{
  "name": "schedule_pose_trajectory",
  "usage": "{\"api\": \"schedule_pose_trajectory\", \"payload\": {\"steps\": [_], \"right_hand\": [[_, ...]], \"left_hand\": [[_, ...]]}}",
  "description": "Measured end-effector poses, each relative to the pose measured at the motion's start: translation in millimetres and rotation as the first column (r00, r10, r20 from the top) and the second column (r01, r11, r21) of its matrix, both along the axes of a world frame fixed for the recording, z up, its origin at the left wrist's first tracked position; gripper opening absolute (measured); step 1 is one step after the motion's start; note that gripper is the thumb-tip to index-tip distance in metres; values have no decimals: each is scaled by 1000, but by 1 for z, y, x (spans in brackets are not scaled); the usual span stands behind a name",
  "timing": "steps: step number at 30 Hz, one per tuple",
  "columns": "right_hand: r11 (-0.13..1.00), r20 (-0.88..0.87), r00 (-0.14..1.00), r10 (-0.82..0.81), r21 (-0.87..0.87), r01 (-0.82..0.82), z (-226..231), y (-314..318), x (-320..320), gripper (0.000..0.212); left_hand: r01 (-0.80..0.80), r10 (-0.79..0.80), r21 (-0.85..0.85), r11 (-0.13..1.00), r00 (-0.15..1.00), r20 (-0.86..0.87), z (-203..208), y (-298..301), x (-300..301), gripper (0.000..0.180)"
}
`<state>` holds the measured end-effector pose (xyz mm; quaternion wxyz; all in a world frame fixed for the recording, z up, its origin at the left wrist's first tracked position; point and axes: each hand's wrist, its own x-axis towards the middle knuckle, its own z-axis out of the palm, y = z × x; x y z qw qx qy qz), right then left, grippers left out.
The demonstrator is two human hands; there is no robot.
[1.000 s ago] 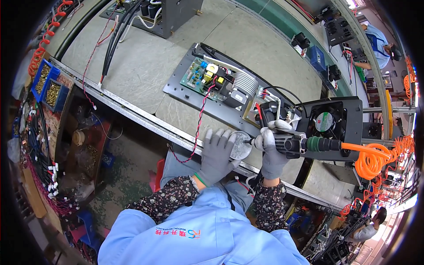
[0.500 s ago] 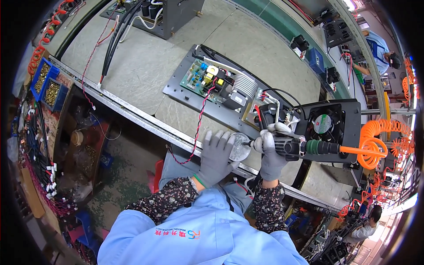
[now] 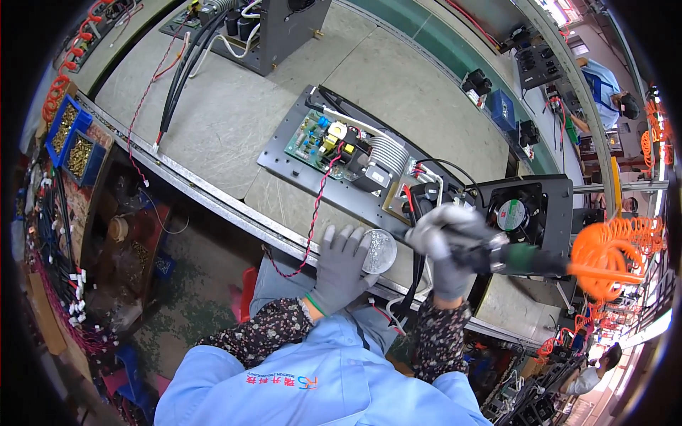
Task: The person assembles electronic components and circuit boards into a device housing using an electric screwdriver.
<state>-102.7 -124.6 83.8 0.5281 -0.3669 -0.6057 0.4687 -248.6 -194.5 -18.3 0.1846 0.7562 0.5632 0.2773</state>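
— What's the setting?

— A factory line: a long grey worktop [image 3: 234,121] with a metal rail along its near edge, and parts bins off its left end.

— Nearest the person?

— The left hand [image 3: 339,266], in a grey knit glove, lies flat at the near edge with fingers spread wide, gripping nothing. Its fingertips touch a small round silvery dish of tiny parts [image 3: 379,250] (screws, perhaps; too small to tell).

— And the other hand?

— The right hand [image 3: 446,252], gloved too, is closed around a dark green-and-black powered screwdriver [image 3: 511,257], blurred, lying sideways just right of the dish. An orange coiled air hose [image 3: 604,255] runs from its rear toward the worktop's right end.

— Beyond that?

— A flat dark metal chassis plate [image 3: 284,153] sits in the middle of the worktop, carrying a green circuit board [image 3: 312,138] and a ribbed silver coil [image 3: 387,153]; a red wire trails from it over the near edge. At the plate's right end stands a black panel with a round fan [image 3: 522,213].

— Farther still?

— Another grey chassis with thick black cables [image 3: 284,32] at the far-left corner.
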Motion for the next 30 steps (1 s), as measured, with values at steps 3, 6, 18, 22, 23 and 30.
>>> {"api": "schedule_pose_trajectory", "payload": {"steps": [3,6,18,22,23,30], "right_hand": [[965,-185,962,-200,134,226,41,47,-15,28],[928,-136,936,-326,142,344,27,108,-15,31],[943,-174,931,-320,35,331,-11,146,-6,33],[934,-154,925,-346,38,356,-14,148,-4,33],[936,-168,926,-339,38,350,-13,148,-4,32],[940,-75,941,-330,64,335,-24,156,3,30]], "left_hand": [[18,-18,9,1000,1000,-4,5,3,6,71],[-2,2,2,1000,1000,1,3,3,3,70],[8,-8,9,1000,1000,18,1,1,0,72],[7,-7,6,1000,1000,18,3,3,1,72],[7,-7,8,1000,1000,24,3,3,1,72],[-1,1,16,1000,1000,19,2,3,2,72]]}}
